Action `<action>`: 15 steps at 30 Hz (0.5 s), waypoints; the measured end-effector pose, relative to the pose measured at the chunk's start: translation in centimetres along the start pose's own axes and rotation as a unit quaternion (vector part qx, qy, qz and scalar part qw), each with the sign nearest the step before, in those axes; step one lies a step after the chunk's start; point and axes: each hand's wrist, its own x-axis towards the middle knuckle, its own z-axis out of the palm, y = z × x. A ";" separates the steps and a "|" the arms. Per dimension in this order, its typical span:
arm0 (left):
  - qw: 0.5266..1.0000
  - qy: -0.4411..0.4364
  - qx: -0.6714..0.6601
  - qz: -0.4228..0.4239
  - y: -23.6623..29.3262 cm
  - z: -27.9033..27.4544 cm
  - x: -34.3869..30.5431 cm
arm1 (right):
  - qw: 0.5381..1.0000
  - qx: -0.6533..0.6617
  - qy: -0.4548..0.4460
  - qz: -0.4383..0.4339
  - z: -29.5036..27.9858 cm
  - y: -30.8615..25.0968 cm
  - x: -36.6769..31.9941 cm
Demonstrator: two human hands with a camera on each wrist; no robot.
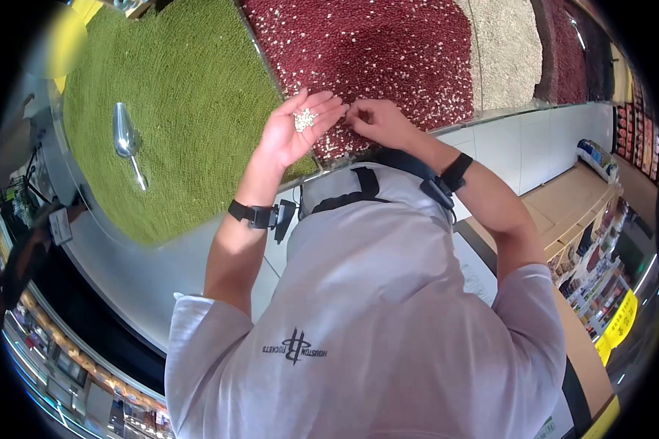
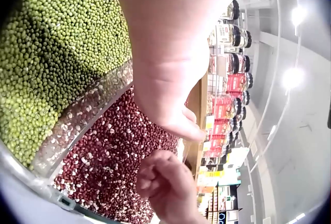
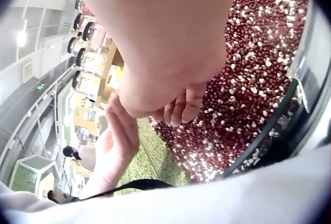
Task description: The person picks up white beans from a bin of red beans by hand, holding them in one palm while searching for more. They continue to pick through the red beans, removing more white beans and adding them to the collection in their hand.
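In the head view the left hand (image 1: pixel 287 137) lies palm up with fingers extended, carrying a small heap of whitish beans (image 1: pixel 304 120). Just beside its fingertips is the right hand (image 1: pixel 382 123), its fingers curled; no item shows between them. Both are above dark red beans (image 1: pixel 366 51) mixed with white ones. The left wrist view shows the left hand (image 2: pixel 168 97) from its wrist side, palm contents hidden, and the curled right hand (image 2: pixel 173 185) below it. In the right wrist view, the right hand (image 3: pixel 170 87) hides its thumb side; the left hand (image 3: pixel 121 141) is beyond.
Green beans (image 1: pixel 190 95) fill the left bin, where a metal scoop (image 1: pixel 124 135) lies. A clear divider (image 2: pixel 88 118) separates green from red. Pale beans (image 1: pixel 505 55) lie right of the red ones. Jars (image 2: pixel 230 107) line a shelf; the bin's front rim (image 1: pixel 490 115) runs near the body.
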 end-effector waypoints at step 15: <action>0.998 -0.023 -0.065 0.005 -1.3 -1.1 -2.0 | 0.856 -0.406 -0.294 -0.128 5.3 -0.7 2.8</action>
